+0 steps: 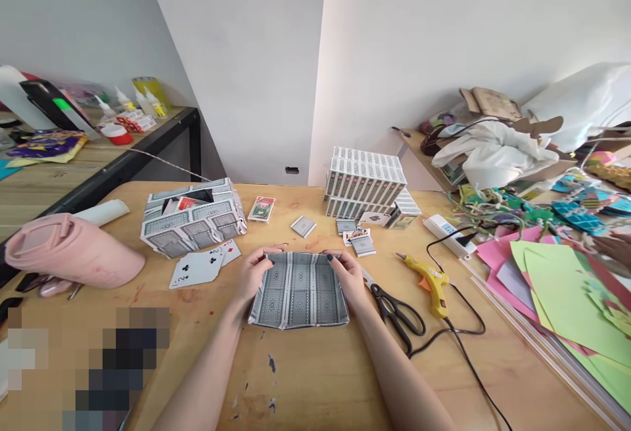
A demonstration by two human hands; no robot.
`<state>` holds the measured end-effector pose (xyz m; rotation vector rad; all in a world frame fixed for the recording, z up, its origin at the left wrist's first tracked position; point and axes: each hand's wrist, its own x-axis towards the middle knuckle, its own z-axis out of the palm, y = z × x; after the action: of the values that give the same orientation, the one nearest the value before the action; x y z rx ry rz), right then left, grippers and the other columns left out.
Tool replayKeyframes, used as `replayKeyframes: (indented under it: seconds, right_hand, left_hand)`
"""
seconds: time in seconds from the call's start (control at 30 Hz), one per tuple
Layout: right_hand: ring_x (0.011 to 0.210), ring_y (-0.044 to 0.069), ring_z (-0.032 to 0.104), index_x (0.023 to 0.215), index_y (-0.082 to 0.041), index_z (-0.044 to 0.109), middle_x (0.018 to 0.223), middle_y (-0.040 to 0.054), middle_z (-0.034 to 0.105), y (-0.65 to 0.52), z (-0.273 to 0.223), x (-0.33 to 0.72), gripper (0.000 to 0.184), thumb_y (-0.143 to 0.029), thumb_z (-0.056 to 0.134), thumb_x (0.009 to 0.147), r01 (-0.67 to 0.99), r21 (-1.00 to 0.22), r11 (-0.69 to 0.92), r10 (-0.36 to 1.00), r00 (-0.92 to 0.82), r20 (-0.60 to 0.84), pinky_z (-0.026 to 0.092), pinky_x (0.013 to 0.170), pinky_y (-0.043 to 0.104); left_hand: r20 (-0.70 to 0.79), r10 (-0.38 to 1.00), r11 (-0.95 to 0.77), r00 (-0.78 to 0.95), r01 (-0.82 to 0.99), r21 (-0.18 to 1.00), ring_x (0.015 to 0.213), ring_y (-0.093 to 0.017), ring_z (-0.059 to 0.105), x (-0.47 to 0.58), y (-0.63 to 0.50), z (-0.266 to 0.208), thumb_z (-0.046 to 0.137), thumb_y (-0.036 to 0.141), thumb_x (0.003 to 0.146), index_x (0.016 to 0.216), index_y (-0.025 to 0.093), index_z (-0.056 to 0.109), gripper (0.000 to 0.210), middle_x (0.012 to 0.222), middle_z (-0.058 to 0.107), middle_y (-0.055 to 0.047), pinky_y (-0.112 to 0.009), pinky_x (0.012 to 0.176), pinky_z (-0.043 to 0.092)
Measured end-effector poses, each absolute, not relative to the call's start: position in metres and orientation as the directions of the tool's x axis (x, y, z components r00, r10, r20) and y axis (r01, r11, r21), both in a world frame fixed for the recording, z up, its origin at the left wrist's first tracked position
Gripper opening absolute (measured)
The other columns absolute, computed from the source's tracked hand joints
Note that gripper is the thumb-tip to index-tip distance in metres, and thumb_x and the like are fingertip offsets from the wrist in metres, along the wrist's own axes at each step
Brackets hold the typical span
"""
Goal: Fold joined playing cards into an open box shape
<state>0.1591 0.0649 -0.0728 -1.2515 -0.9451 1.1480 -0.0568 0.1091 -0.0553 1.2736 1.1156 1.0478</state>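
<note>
- Left hand [252,274] at the 10 o'clock corner of the card panel [300,293], clamped on its far rim, with the thumb on the facing side and the fingers partly hidden behind.
- Right hand [351,276] at the 2 o'clock corner, clamped the same way, thumb over the edge.
- Card panel directly between both hands, long axis from 9 to 3 o'clock, near edge toward 6; neither hand nearer, both touching. Impossible to tell whether resting on the counter [305,385] or slightly raised.
- Panel roughly rectangular, seemingly shallow, with narrow pale sides; grey ornamental card backs in three columns, with pale seams between; stiff, smooth and papery by the look of it.
- From the panel, at 10 o'clock: a long card-covered box [170,242] with an opening in the top and slightly uneven patterned sides. At 9, nearer: flat, overlapping playing cards [197,270].
- At 11: a small card pack [261,209]. At 1: a ridged card block [365,184], built of tight, repeated upright units.
- Between 3 and 4, just beside the right forearm: black-handled scissors [397,313], rounded loops toward 4. At 3, beyond them: a yellow glue gun [434,283], apparently plastic, with a thin black cord.
</note>
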Motion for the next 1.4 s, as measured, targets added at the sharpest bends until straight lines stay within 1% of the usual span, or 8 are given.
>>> replayKeyframes:
  seconds: [0.43, 0.57, 0.7, 0.93, 1.07, 1.23, 1.37, 1.4]
  right_hand:
    - [0.081, 0.020, 0.059, 0.086, -0.021, 0.068, 0.087, 0.0011, 0.069, 0.061, -0.070, 0.164, 0.023, -0.023, 0.055, 0.068, -0.168, -0.984, -0.061, 0.983, 0.160, -0.088, 0.043, 0.070, 0.028]
    - [0.074, 0.019, 0.058, 0.088, -0.020, 0.068, 0.082, 0.0008, 0.069, 0.061, -0.070, 0.164, 0.028, -0.021, 0.051, 0.066, -0.162, -0.983, -0.088, 0.987, 0.122, -0.108, 0.041, 0.064, 0.027]
    - [0.071, 0.018, 0.056, 0.088, -0.019, 0.068, 0.082, 0.0017, 0.068, 0.061, -0.072, 0.164, 0.030, -0.021, 0.050, 0.065, -0.145, -0.983, -0.108, 0.988, 0.095, -0.123, 0.041, 0.064, 0.026]
    - [0.067, 0.017, 0.055, 0.082, -0.020, 0.068, 0.076, 0.0003, 0.067, 0.060, -0.074, 0.165, 0.026, -0.018, 0.052, 0.061, -0.178, -0.981, -0.074, 0.994, 0.072, -0.088, 0.040, 0.061, 0.025]
    - [0.067, 0.017, 0.056, 0.078, -0.020, 0.068, 0.072, 0.0009, 0.066, 0.056, -0.070, 0.163, 0.024, -0.017, 0.051, 0.062, -0.111, -0.994, -0.015, 1.000, 0.022, -0.018, 0.040, 0.061, 0.026]
    - [0.071, 0.018, 0.058, 0.076, -0.019, 0.068, 0.075, 0.0029, 0.067, 0.053, -0.066, 0.156, 0.018, -0.025, 0.051, 0.073, -0.023, -0.999, 0.046, 0.995, -0.087, 0.048, 0.043, 0.065, 0.027]
    - [0.063, 0.016, 0.058, 0.078, -0.017, 0.066, 0.072, 0.0045, 0.066, 0.060, -0.068, 0.151, 0.032, -0.041, 0.046, 0.083, 0.034, -0.999, 0.012, 0.999, 0.037, 0.013, 0.044, 0.060, 0.027]
    - [0.061, 0.015, 0.057, 0.081, -0.017, 0.066, 0.072, 0.0043, 0.066, 0.063, -0.070, 0.150, 0.033, -0.043, 0.047, 0.083, 0.044, -0.999, 0.000, 0.998, 0.062, 0.003, 0.044, 0.057, 0.026]
  left_hand:
    - [0.042, 0.998, -0.050, 0.035, 0.252, 0.966, 0.103, -0.022, 0.059, -0.070, 0.100, -0.051, 0.044, 0.029, 0.075, 0.087, 0.018, 0.066, 0.028, 0.102, 0.068, -0.006, -0.032, 0.090, 0.044]
    - [0.343, 0.935, -0.133, -0.092, 0.803, 0.581, 0.113, -0.023, 0.051, -0.107, 0.103, -0.048, 0.043, 0.028, 0.080, 0.103, 0.018, 0.061, 0.031, 0.116, 0.061, -0.010, -0.034, 0.101, 0.034]
    - [0.238, 0.963, 0.086, -0.124, 0.983, 0.165, 0.118, -0.034, 0.045, -0.136, 0.104, -0.061, 0.042, 0.033, 0.081, 0.117, 0.001, 0.052, 0.049, 0.120, 0.055, -0.023, -0.044, 0.098, 0.034]
    - [0.125, 0.992, -0.005, 0.013, 0.998, -0.069, 0.092, -0.028, 0.061, -0.131, 0.095, -0.050, 0.024, 0.029, 0.090, 0.102, 0.009, 0.061, 0.044, 0.101, 0.066, -0.018, -0.034, 0.070, 0.044]
    - [0.064, 0.998, -0.005, 0.013, 0.994, -0.113, 0.060, -0.025, 0.061, -0.131, 0.098, -0.028, 0.026, 0.032, 0.090, 0.085, 0.014, 0.065, 0.043, 0.068, 0.067, -0.013, -0.028, 0.049, 0.032]
    - [0.419, 0.906, -0.002, -0.060, 0.989, 0.146, 0.054, -0.018, 0.052, -0.118, 0.110, -0.006, 0.034, 0.036, 0.088, 0.069, 0.016, 0.059, 0.038, 0.059, 0.060, -0.008, -0.027, 0.050, 0.022]
    - [0.147, 0.987, -0.076, -0.066, 0.614, 0.786, 0.046, -0.013, 0.041, -0.080, 0.123, -0.010, 0.044, 0.038, 0.082, 0.059, 0.019, 0.050, 0.031, 0.044, 0.044, 0.002, -0.024, 0.049, 0.024]
    - [0.097, 0.995, -0.069, -0.021, 0.557, 0.828, 0.045, -0.012, 0.040, -0.069, 0.125, -0.016, 0.046, 0.040, 0.081, 0.056, 0.019, 0.048, 0.033, 0.043, 0.043, 0.003, -0.024, 0.048, 0.024]
